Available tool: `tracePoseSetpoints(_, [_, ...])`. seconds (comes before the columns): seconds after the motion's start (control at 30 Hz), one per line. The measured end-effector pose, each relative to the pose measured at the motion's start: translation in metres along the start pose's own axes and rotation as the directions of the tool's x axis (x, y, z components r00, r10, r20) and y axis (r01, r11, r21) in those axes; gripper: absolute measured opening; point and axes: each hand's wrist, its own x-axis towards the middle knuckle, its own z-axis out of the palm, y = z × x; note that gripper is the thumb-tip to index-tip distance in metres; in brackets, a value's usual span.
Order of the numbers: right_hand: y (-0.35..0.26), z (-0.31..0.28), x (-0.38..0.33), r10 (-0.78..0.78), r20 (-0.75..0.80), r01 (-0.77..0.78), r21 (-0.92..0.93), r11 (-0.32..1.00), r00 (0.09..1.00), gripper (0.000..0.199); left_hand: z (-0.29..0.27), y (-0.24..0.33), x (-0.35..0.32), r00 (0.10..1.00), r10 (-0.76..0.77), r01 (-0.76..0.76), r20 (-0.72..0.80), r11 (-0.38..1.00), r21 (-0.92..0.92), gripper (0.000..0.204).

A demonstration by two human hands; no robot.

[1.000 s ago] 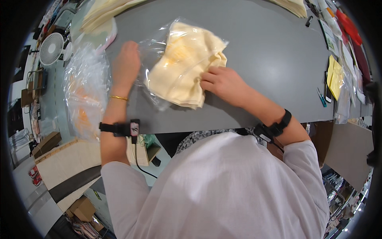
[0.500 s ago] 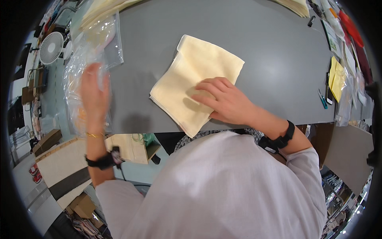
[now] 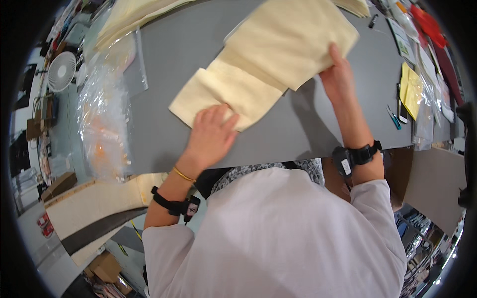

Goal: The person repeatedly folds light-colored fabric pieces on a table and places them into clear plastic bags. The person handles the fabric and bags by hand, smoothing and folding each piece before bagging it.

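A cream fabric piece lies across the grey table, with a folded lower part flat and the upper part opened out away from me. My left hand rests on the near-left end of this fabric, fingers extended and pressing lightly. At the right, my right hand grips the raised edge of the upper part, thumb on top. Its other fingers are hidden under the fabric. That upper part is lifted a little and throws a shadow on the table.
Clear plastic bags lie along the table's left side, near a white fan. More cream fabric is stacked at the far left. On the right are a yellow packet, a teal-handled tool and a black marker.
My left hand has come from the plastic bags onto the fabric. My right hand has moved right and away, taking the fabric's edge and opening the folded piece out.
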Motion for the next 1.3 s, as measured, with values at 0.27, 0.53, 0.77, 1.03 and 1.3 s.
tracePoseSetpoints(0.27, [-0.052, -0.133, 0.021, -0.776, -0.079, 0.022, -0.993, 0.118, 0.626, 0.039, -0.026, -0.124, 0.061, 0.999, 0.034, -0.041, -0.040, 0.981, -0.190, 0.033])
tracePoseSetpoints(0.53, [-0.043, -0.108, 0.129, -0.482, 0.470, 0.417, -0.882, -0.219, 0.740, 0.019, -0.027, -0.215, 0.133, 0.967, -0.119, 0.117, -0.226, 0.993, -0.020, 0.034])
tracePoseSetpoints(0.77, [-0.036, -0.103, 0.184, -0.534, 0.369, 0.482, -0.872, 0.083, 0.760, 0.007, -0.034, -0.264, 0.167, 0.952, -0.218, 0.231, -0.215, 0.972, 0.036, 0.020])
tracePoseSetpoints(1.03, [-0.097, -0.091, 0.092, -0.552, 0.481, 0.636, -0.762, 0.122, 0.681, 0.005, -0.097, -0.216, 0.099, 0.902, -0.101, 0.093, -0.420, 0.995, -0.038, 0.019])
tracePoseSetpoints(1.3, [-0.139, -0.110, -0.091, -0.268, 0.565, 0.575, -0.817, -0.048, 0.780, 0.008, -0.137, -0.100, -0.046, 0.985, -0.125, 0.102, -0.120, 0.978, -0.181, 0.026])
